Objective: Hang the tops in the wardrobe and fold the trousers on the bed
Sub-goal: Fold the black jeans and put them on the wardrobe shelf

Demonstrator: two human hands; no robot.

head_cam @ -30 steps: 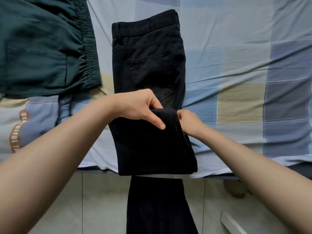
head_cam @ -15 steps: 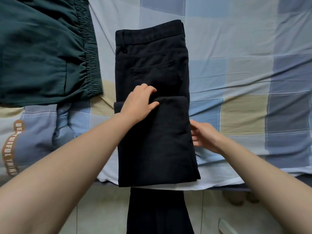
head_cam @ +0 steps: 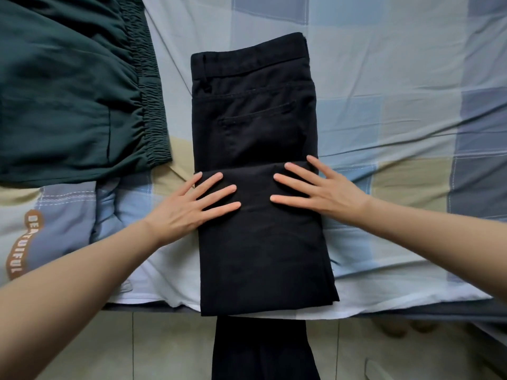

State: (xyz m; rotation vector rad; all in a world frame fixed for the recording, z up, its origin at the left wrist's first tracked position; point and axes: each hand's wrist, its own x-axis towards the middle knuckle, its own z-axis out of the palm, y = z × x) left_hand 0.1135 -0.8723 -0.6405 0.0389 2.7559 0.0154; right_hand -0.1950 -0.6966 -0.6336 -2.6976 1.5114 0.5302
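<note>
My left hand (head_cam: 186, 208) and right hand (head_cam: 321, 192) lie flat, fingers straight, gripping nothing, pressing the folded black cotton trousers (head_cam: 258, 165) near the bed's (head_cam: 397, 78) front edge. Next, I think, another fold toward the waistband.

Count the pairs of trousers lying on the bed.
2: black trousers in the middle under both flat hands, green trousers at the upper left. Others may lie outside the frame.

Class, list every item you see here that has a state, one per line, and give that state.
Black trousers: partly folded, leg end laid over the seat, some still hanging off the bed.
Green trousers: lying spread out on the bed.
Left hand: flat, pressing the fold.
Right hand: flat, pressing the fold.
</note>
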